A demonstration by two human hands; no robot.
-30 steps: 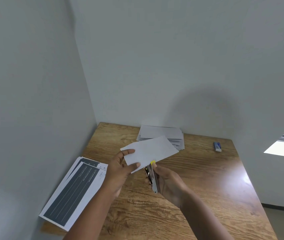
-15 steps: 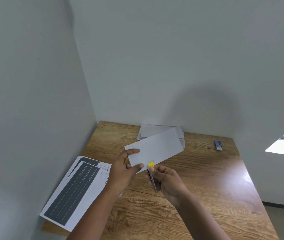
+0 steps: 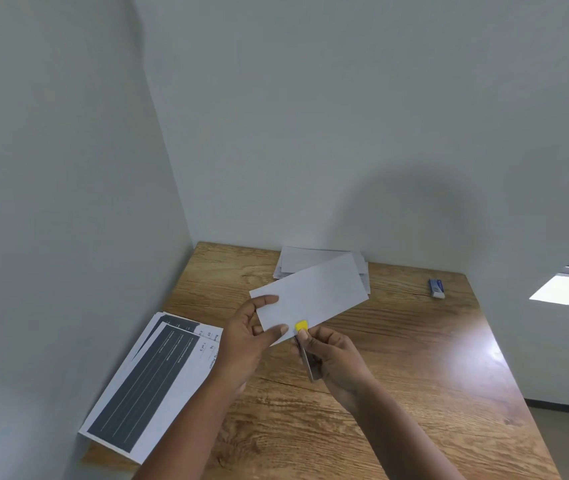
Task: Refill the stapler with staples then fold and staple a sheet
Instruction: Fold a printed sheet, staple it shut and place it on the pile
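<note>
A folded white sheet [image 3: 314,296] is held above the wooden table [image 3: 397,368], tilted up to the right. My left hand [image 3: 246,336] pinches its lower left corner between thumb and fingers. My right hand [image 3: 336,358] grips a slim metal stapler [image 3: 307,358] with a yellow tip [image 3: 301,326]; the tip sits over the sheet's lower edge, just right of my left thumb. Most of the stapler's body is hidden by my right fingers.
A pile of folded white sheets [image 3: 311,259] lies at the back of the table against the wall. Printed pages with dark blocks [image 3: 144,386] overhang the left front edge. A small blue and white staple box [image 3: 436,288] rests at the back right.
The folded sheet has swung up and to the right, now covering part of the back pile. The stapler's yellow tip has closed over the sheet's lower edge.
</note>
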